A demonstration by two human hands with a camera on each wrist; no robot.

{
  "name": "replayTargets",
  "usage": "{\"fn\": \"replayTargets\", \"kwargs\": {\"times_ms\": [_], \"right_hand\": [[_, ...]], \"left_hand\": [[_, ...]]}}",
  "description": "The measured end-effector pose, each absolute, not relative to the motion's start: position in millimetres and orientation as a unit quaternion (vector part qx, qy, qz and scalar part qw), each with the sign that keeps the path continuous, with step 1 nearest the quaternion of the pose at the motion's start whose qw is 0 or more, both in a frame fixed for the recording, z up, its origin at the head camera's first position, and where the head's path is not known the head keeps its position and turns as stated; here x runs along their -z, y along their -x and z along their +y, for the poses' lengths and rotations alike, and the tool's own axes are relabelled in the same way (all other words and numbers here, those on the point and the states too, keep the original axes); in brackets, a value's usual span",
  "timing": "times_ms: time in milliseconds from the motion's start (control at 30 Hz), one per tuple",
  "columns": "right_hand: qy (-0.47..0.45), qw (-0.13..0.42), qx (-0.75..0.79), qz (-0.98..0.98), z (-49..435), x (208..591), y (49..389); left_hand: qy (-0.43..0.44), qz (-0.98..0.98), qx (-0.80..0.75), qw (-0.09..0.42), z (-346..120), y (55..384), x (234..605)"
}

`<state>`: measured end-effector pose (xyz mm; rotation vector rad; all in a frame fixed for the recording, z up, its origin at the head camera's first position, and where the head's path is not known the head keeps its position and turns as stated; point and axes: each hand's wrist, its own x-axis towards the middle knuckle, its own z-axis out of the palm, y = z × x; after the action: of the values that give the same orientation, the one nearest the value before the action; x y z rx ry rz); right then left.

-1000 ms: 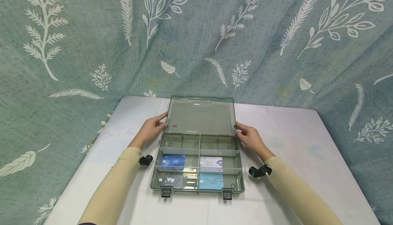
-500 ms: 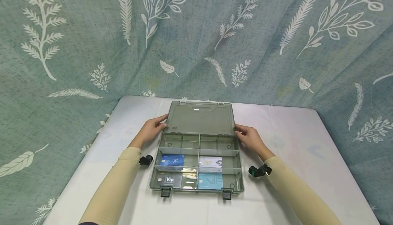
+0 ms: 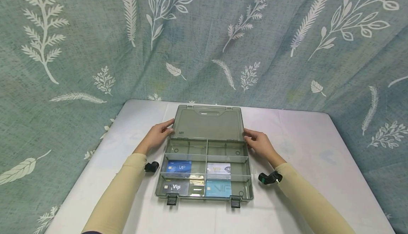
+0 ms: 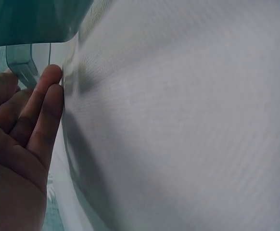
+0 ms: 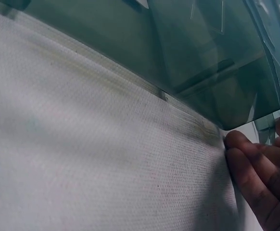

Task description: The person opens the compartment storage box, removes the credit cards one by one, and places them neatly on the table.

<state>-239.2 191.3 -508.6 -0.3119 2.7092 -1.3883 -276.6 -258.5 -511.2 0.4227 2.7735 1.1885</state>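
A smoky translucent plastic storage case sits on the white table, split into several compartments. Its lid is swung back and lies out behind the base. My left hand touches the lid's left edge with thumb and index fingertip apart; in the left wrist view, its lower fingers are straight against the cloth. At the lid's right edge are the fingertips of my right hand. Inside the base lie a blue VIP card, a white one, a dark one and a light blue one.
Two dark latches, the left latch and the right latch, stick out from the case's front edge. Behind the white table hangs a green leaf-patterned cloth, which also runs along both sides.
The lid has dropped back from a slight tilt to lying flatter, its far edge lower in the head view. Both hands have stayed almost in place beside it.
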Motion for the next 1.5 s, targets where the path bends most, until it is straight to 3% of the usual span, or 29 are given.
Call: {"fn": "replayTargets", "kwargs": {"times_ms": [833,1500], "right_hand": [[0.100,0.029,0.438,0.893,191.9,511.3,239.2],[0.108,0.023,0.440,0.891,194.4,493.4,223.1]], "left_hand": [[-0.121,0.916,-0.379,0.049,-252.9,279.2,508.1],[-0.125,0.919,-0.372,0.036,-261.4,250.7,507.5]]}}
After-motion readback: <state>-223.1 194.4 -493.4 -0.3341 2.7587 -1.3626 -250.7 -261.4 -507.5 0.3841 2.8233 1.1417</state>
